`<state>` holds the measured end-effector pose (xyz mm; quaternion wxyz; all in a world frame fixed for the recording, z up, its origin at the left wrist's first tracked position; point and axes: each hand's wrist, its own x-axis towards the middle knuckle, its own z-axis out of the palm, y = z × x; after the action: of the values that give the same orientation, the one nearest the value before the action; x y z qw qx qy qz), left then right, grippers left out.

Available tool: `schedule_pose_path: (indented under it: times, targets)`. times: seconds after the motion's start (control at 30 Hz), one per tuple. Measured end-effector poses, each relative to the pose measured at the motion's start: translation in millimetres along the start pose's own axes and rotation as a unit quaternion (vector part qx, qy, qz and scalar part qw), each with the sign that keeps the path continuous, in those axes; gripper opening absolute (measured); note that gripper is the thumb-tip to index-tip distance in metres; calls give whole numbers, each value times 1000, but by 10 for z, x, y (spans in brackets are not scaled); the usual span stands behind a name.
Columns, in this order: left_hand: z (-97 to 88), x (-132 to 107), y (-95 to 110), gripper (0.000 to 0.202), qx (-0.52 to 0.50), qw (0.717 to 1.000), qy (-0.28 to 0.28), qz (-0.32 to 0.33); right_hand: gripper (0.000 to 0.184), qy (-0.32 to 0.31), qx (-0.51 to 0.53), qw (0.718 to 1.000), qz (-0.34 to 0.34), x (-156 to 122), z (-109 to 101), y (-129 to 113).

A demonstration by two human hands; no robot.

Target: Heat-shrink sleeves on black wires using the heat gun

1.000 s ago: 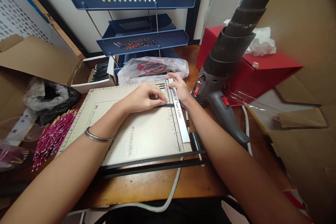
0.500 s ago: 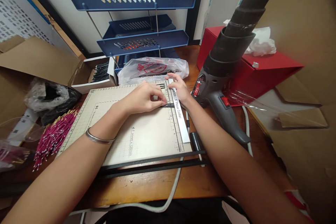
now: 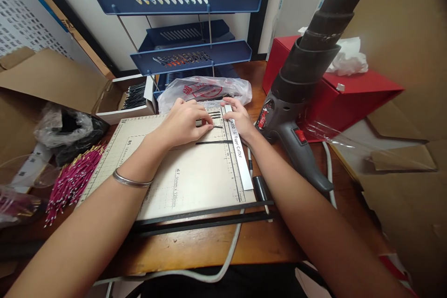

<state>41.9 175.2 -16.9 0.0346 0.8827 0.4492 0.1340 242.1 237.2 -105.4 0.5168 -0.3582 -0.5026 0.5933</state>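
Observation:
A cream paper cutter board (image 3: 195, 172) printed with grids lies on the desk. Along its right side runs a white bar (image 3: 240, 160) lettered "Paper Cutter". My left hand (image 3: 188, 122) is over the board, thumb and forefinger pinched on a short black piece (image 3: 217, 126), thin and tube-like. Several similar short pieces (image 3: 215, 114) lie beyond it near the bar. A longer black strip (image 3: 213, 142) lies across the board with one end at the bar. My right hand (image 3: 239, 118) rests over the bar's far end, fingers stretched and thumb apart.
A heat gun (image 3: 296, 116) stands right of the cutter, before a red box (image 3: 366, 84). Behind are a plastic bag (image 3: 206, 91) and blue rack (image 3: 192, 53). Magenta wires (image 3: 75, 179) and an open carton (image 3: 52, 77) are left. A white cable (image 3: 228, 256) crosses the front edge.
My left hand has moved slightly left and away from me, off the longer strip, which now lies uncovered. A short black piece now shows at its fingertips. My right hand stays put.

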Motion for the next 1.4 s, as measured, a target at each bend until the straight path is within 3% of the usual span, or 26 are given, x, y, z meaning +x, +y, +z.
schedule_pose_path:
  times: [0.33,1.4]
  targets:
    - [74,50,-79,24,11,999,31,-8,70,-10,-12,1000,2,-43,6,-37]
    - [104,72,-83,28,24,999,35,-28,74,-32,-27,999,-14,-75,-27,-35]
